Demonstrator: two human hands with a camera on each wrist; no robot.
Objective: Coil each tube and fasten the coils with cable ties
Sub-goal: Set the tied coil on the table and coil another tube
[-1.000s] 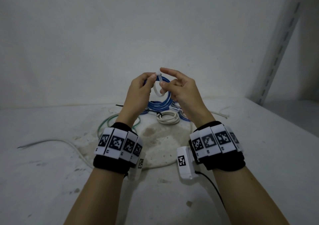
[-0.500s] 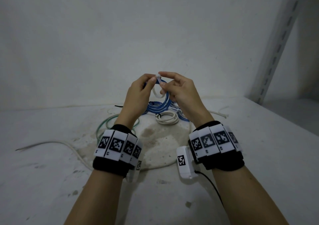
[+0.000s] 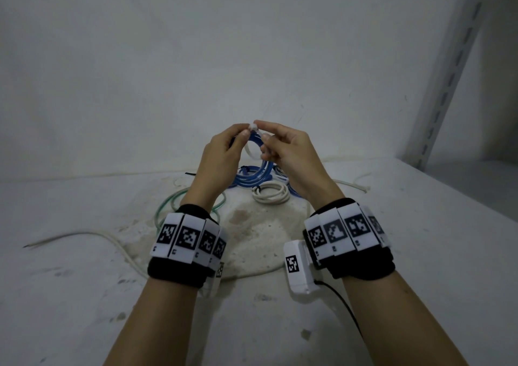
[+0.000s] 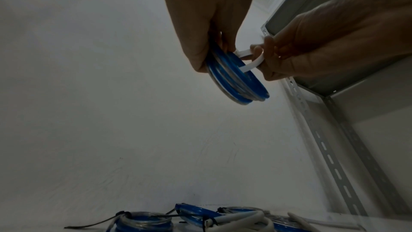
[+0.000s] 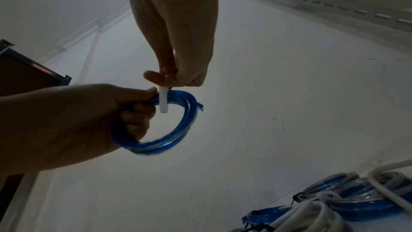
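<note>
Both hands raised above the white table (image 3: 420, 253), working one coil

Left hand (image 3: 221, 155): fingers curled through and around the blue tube coil (image 5: 169, 130), thumb pressed on top of the loops. Coil hangs in the air below the hand, roughly upright, several turns stacked, cut end sticking out at the upper right in the right wrist view

Right hand (image 3: 288, 152): thumb and forefinger pinch the white cable tie (image 4: 252, 59) (other fingers folded in). Tie loops around the coil's strands right next to the left thumb; loop is loose, with a gap visible between tie and tube in the left wrist view. In the head view the fingertips of both hands meet at the top of the tie, at what looks like its head; can't tell if the tail is threaded through

On the table beyond the hands:
- finished blue coils (image 3: 252, 175), bound with black ties, bunched together
- white tube coil (image 3: 270, 193) lying flat just in front of them
- green tube (image 3: 168, 205) in a loose loop, partly hidden behind the left wrist
- loose whitish tube (image 3: 84, 235) trailing off to the left
- stained patch (image 3: 252, 234) on the surface between the wrists

Slotted metal shelf upright (image 3: 448, 71) leans along the right edge against the pale wall
</note>
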